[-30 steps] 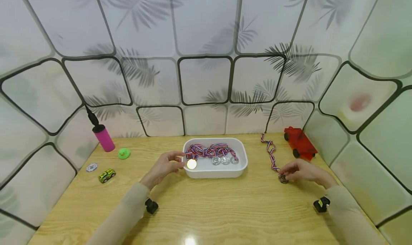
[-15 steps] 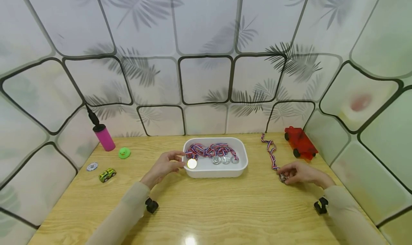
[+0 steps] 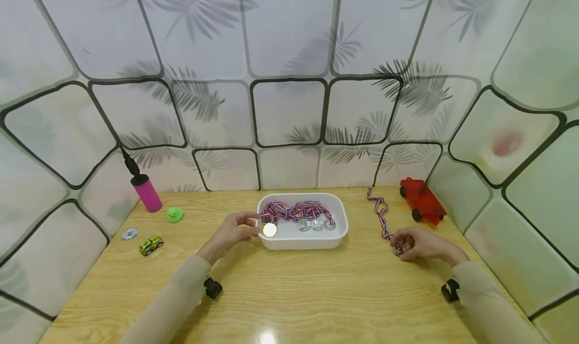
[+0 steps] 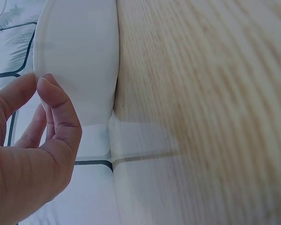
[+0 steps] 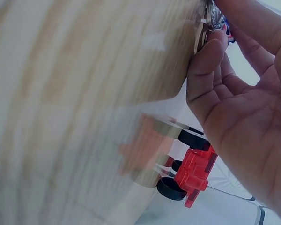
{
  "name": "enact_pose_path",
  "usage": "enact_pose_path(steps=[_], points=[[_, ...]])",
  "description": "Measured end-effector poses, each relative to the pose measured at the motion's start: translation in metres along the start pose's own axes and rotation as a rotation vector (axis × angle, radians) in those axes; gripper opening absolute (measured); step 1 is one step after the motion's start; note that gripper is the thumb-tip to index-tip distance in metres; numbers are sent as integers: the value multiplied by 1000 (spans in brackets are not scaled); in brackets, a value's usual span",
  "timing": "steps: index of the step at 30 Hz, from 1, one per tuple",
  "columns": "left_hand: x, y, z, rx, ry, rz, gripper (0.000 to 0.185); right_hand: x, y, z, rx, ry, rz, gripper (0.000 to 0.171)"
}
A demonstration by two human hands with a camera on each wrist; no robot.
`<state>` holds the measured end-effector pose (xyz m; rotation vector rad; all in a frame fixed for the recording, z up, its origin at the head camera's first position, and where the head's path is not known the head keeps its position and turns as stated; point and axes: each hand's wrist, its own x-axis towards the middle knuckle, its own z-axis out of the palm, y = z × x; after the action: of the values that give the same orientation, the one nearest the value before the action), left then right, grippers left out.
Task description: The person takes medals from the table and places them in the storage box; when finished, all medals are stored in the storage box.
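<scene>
My left hand (image 3: 232, 232) pinches the left rim of a white plastic bin (image 3: 312, 244); in the left wrist view, the thumb and fingertips (image 4: 48, 84) meet at its edge. Inside the bin lie a gold medal (image 3: 269, 230), several silver medals (image 3: 304, 225) and a heap of red, white and blue ribbons (image 3: 289, 212). To the right, my right hand (image 3: 425, 243) pinches a dark, silvery medal (image 3: 398, 248) between thumb and fingers, close over the table. Its striped ribbon (image 3: 383, 218) trails away toward the wall. The fingers hide part of this medal.
A red toy car (image 3: 420, 202) stands behind my right hand. On the left are a pink hand pump (image 3: 147, 194), a green rubber duck (image 3: 174, 214), a poker chip (image 3: 129, 234) and a green toy car (image 3: 151, 245). Patterned curtain walls (image 3: 289, 113) border the wooden table (image 3: 312, 294).
My right hand's fingers have closed further round the medal, which has tilted up slightly between them. The left hand and the bin stay where they were.
</scene>
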<state>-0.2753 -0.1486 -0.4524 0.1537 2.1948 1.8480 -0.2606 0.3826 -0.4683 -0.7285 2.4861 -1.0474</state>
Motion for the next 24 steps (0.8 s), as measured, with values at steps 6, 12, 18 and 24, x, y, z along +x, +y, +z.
enact_pose_path(steps=[6,12,18,24], points=[[0,-1,0,0,-4,-2,47,0,0,2,-24,13,-9,34],[0,-1,1,8,15,-14,44,2,-2,4,-40,33,13,33],[0,0,1,10,17,-25,46,5,-4,7,-63,42,26,26],[2,0,1,14,7,-10,48,9,-7,8,-40,68,61,20]])
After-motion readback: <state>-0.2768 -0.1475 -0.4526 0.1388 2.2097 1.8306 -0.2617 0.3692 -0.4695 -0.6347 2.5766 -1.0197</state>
